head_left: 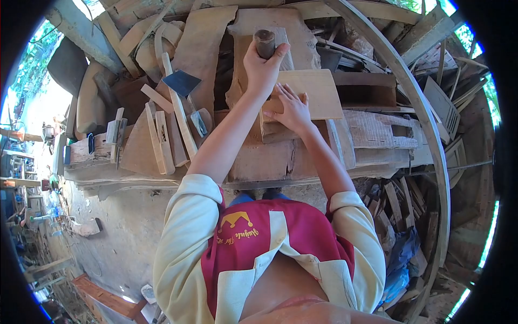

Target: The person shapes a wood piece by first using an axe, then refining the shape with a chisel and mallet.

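My left hand (263, 63) is closed around a dark, round-ended cylindrical piece (265, 43), held upright near the top centre of the bench. Just below and to the right, my right hand (291, 108) lies with fingers spread on the left edge of a flat light wooden board (318, 94). Under that hand a thicker wood block (274, 131) shows at the board's lower left. A pale wood strip (283, 48) stands right behind the dark piece. What lies beneath the board is mostly hidden.
On the bench (259, 167), wood strips (163, 137) and a dark square plate (182, 83) lie to the left. A long curved wood piece (421, 102) arches down the right side. Scrap wood (399, 202) is piled below right.
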Action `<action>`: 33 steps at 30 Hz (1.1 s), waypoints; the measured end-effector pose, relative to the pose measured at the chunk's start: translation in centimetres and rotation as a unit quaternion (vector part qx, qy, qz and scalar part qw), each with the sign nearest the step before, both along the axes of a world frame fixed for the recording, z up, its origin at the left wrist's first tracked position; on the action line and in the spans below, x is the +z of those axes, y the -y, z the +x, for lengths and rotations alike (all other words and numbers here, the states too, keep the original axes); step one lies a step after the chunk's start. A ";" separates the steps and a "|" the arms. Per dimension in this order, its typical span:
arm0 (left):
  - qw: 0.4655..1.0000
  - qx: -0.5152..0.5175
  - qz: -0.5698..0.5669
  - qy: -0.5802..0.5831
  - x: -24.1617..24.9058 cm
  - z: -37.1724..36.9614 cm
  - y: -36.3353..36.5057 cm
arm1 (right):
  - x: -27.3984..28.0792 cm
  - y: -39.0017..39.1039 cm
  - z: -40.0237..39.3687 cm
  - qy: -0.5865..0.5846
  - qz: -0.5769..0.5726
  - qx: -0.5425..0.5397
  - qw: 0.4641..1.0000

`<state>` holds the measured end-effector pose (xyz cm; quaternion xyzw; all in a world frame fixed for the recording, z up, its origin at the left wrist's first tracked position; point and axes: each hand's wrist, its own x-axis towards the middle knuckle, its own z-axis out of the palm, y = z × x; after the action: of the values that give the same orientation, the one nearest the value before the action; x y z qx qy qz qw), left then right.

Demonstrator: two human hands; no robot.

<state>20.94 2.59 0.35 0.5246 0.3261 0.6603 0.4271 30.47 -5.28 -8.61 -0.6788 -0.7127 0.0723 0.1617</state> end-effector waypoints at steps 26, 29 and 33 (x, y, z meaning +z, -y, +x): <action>0.994 -0.019 0.007 0.103 1.4 -2.5 -1.1 | -0.1 0.2 0.1 0.001 0.011 -0.004 1.000; 0.987 -0.023 0.022 0.155 3.3 -3.6 -0.5 | -0.1 0.2 0.1 -0.004 0.015 -0.003 1.000; 0.990 0.036 0.015 0.135 3.6 -6.4 0.2 | -0.1 0.2 0.1 -0.001 0.016 -0.003 1.000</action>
<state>14.50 2.35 3.94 0.4252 0.2742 0.7447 0.4352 30.53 -5.51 -8.72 -0.6780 -0.7117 0.0609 0.1737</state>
